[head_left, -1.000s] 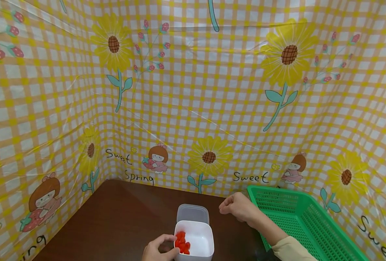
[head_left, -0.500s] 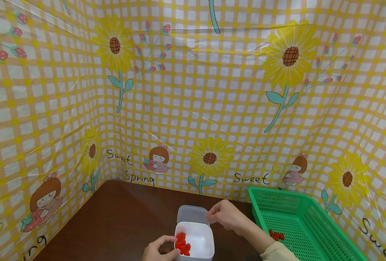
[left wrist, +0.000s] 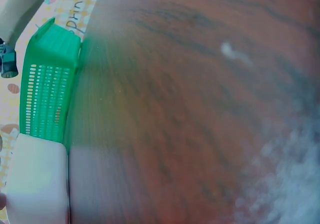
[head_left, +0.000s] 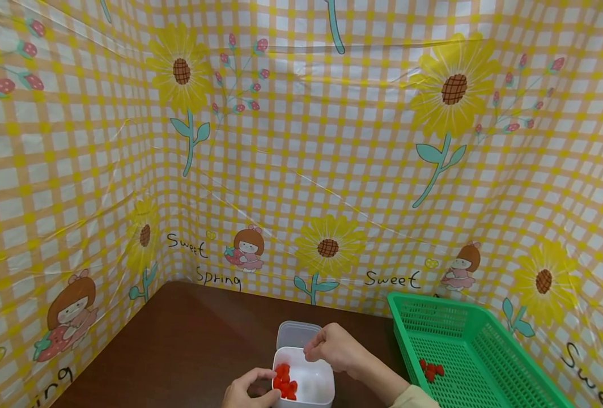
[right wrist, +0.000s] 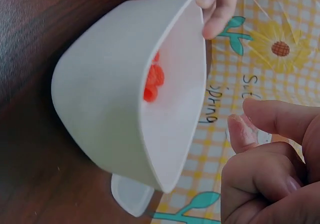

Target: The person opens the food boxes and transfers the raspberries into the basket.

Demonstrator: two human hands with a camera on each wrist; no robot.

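A white square plastic container (head_left: 318, 385) stands on the table with several raspberries (head_left: 284, 381) inside along its left side. My left hand (head_left: 247, 388) holds the container's left rim; its fingertips (right wrist: 212, 9) show over the edge in the right wrist view. Above the container's far right edge is my right hand (head_left: 334, 348), its thumb and forefinger tips brought close together and the other fingers (right wrist: 260, 169) curled. No raspberry shows between those fingertips, and anything tucked behind them is hidden. Behind the container lies a translucent lid (head_left: 295, 333).
A green slotted basket (head_left: 465, 334) stands to the right, with several raspberries (head_left: 430, 369) in its near left part. Dark brown tabletop (head_left: 194, 334) stretches left of the container. A yellow checked cloth (head_left: 301, 141) hangs at the back and sides.
My right hand has moved left from beside the basket to above the container's far right edge. The raspberries in the basket have come into view. My left hand stays at the rim.
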